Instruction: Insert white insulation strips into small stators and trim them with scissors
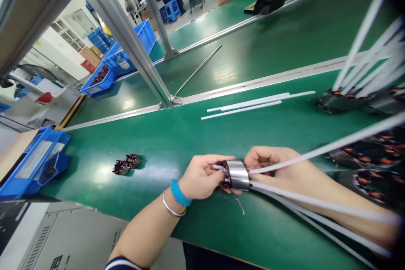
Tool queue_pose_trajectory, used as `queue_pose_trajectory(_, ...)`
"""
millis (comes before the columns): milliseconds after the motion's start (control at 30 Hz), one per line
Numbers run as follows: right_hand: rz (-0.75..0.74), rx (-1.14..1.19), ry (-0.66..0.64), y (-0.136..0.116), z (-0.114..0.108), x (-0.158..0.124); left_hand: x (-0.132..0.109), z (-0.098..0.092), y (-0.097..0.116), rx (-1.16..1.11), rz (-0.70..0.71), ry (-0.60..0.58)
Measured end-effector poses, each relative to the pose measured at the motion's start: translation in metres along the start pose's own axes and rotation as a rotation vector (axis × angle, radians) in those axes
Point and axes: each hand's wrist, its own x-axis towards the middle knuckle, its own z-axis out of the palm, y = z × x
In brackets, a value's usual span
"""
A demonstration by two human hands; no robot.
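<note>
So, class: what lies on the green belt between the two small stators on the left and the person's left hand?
Nothing: in the head view, only bare green belt separates the two small stators from the left hand.

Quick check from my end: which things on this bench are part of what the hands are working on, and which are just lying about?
In hand:
- wound stator, held by left hand and right hand
- white sleeved leads running from it

Lying about:
- two small stators
- loose white tubes
- metal rod
- blue bins
</note>
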Motion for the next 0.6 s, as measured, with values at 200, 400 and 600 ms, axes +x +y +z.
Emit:
queue_pose_trajectory(200,-0.063,-0.043,-0.081,0.009,0.004,0.001,-0.001,0.002,-0.006,0.145,0.151,0.09)
queue_pose_trajectory(400,-0.015,-0.058,-0.108,0.007,0.002,-0.001,-0.003,0.005,-0.004,0.046,0.109,0.04)
queue_pose_trajectory(600,0.055,0.005,-0.246,0.018,-0.003,-0.003,-0.006,0.008,-0.009,0.05,0.191,0.066)
